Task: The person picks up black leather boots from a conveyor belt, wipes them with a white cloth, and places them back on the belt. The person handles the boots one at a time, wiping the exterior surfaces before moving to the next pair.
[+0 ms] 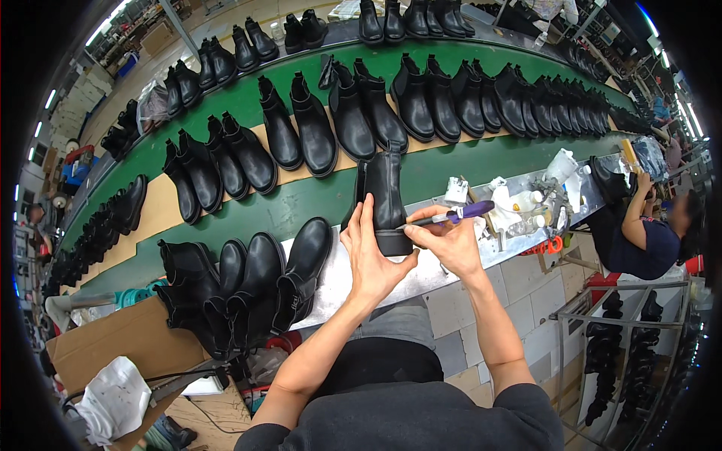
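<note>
A black ankle boot (387, 188) is held at the table's near edge, its heel toward me and its shaft pointing away. Around its left side my left hand (368, 252) grips it, fingers along the upper and thumb by the heel. My right hand (447, 240) pinches a slim pen-like tool (472, 210) with a purple end. The tool's point meets the right side of the boot just above the heel block; the exact tip is partly hidden by the fingers. Several finished-looking black boots (259, 270) lie together left of my left hand.
Rows of black boots (312, 131) stand on brown board along a green conveyor (293, 203). Bottles and stained white containers (526, 201) crowd the metal ledge at right. Beyond them sits a co-worker (650, 237) near a metal rack (624, 319). A cardboard box (113, 338) bearing a white cloth is at lower left.
</note>
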`<act>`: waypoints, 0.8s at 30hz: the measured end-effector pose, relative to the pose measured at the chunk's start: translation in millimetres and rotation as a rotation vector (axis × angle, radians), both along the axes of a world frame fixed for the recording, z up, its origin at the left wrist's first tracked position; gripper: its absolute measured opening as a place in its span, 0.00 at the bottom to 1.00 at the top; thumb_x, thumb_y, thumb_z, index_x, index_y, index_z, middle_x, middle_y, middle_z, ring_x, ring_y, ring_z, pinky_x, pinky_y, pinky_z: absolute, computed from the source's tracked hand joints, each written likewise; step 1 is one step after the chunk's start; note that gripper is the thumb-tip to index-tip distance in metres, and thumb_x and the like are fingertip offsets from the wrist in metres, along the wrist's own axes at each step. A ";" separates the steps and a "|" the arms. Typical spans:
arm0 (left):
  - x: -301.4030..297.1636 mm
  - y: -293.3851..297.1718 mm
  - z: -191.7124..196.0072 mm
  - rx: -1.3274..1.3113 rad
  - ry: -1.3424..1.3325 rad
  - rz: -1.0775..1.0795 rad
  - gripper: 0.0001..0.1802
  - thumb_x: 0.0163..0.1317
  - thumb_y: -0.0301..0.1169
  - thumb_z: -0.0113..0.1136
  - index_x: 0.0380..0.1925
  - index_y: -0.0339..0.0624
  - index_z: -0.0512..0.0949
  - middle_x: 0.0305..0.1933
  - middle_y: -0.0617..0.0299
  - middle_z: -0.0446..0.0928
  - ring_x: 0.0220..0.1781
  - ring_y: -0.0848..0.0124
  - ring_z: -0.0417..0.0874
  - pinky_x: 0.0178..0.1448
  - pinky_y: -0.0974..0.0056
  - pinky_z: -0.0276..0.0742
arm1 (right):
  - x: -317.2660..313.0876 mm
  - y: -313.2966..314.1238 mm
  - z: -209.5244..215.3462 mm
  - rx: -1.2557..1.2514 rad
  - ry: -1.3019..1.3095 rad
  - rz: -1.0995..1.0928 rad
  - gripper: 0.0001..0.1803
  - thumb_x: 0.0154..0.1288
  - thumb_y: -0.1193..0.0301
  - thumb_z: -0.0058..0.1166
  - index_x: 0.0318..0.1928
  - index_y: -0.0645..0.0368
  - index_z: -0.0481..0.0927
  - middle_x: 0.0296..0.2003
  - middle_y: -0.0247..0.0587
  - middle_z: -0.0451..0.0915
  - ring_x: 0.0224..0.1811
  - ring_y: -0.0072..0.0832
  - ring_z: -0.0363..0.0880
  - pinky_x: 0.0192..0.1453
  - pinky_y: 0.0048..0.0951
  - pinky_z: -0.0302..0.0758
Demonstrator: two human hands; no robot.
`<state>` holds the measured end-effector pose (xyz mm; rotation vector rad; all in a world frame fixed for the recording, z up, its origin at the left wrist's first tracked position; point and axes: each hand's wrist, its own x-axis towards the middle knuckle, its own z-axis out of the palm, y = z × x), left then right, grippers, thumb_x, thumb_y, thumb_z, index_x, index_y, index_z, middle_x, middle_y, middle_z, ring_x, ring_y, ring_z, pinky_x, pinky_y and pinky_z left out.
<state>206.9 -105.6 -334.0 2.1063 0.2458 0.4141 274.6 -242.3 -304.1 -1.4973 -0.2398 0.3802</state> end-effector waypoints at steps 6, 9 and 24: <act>1.8 -0.5 -3.0 0.004 -0.017 0.015 0.62 0.35 0.34 0.75 0.72 0.43 0.49 0.66 0.38 0.56 0.63 0.43 0.58 0.67 0.44 0.57 | 5.4 1.3 8.9 -0.046 0.057 0.068 0.10 0.56 0.80 0.64 0.38 0.69 0.80 0.35 0.40 0.82 0.35 0.23 0.83 0.37 0.21 0.80; 2.5 -2.2 0.0 0.002 0.004 0.020 0.62 0.34 0.34 0.75 0.72 0.43 0.49 0.66 0.40 0.57 0.63 0.45 0.59 0.67 0.46 0.57 | 9.3 -2.8 0.6 -0.047 0.060 0.060 0.10 0.55 0.79 0.65 0.38 0.69 0.80 0.35 0.39 0.82 0.35 0.22 0.83 0.37 0.21 0.79; 5.8 -18.2 -5.0 0.003 0.007 0.019 0.63 0.33 0.30 0.76 0.72 0.45 0.50 0.68 0.37 0.55 0.64 0.41 0.56 0.67 0.42 0.57 | 4.3 4.3 8.3 -0.375 -0.418 0.004 0.12 0.48 0.67 0.65 0.33 0.60 0.84 0.28 0.42 0.81 0.32 0.35 0.80 0.38 0.33 0.75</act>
